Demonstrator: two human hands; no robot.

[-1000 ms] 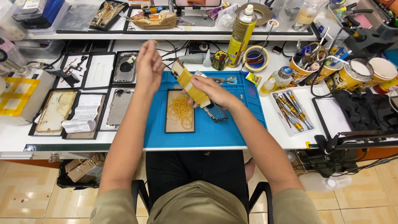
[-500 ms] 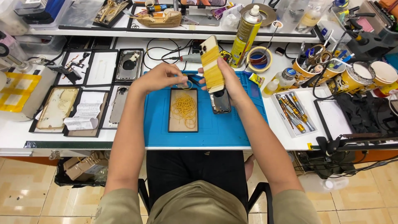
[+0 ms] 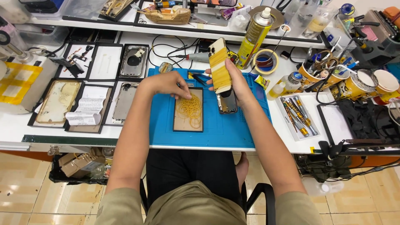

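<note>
- Right hand (image 3: 239,81): holding a phone (image 3: 219,62) upright over the blue mat (image 3: 233,129); fingers clamped on its lower half. The phone is showing its pale gold back and is wearing many yellow rubber bands wrapped across its middle.
- Left hand (image 3: 164,84): reaching to the small tray (image 3: 188,127) on the mat; fingertips pinched together at the top of the loose rubber bands (image 3: 191,109), touching them.
- Progress, judged: the banding of the phone is looking well along, the middle already covered while the top and bottom are lying bare; a fair heap of bands is remaining in the tray.
- Second phone body (image 3: 227,102): lying flat on the mat, just beside the tray, below the right hand.
- Spray can (image 3: 254,35): standing behind the mat; tall, yellow and green, pale cap.
- Tape roll (image 3: 265,61): lying flat beside the can; tan ring, blue core.
- Paper cups (image 3: 362,85): standing right on the counter (image 3: 291,143); yellow-printed, holding tools.
- Parts trays (image 3: 89,100): sitting left; black-rimmed, holding frames and a folded white printed sheet.
</note>
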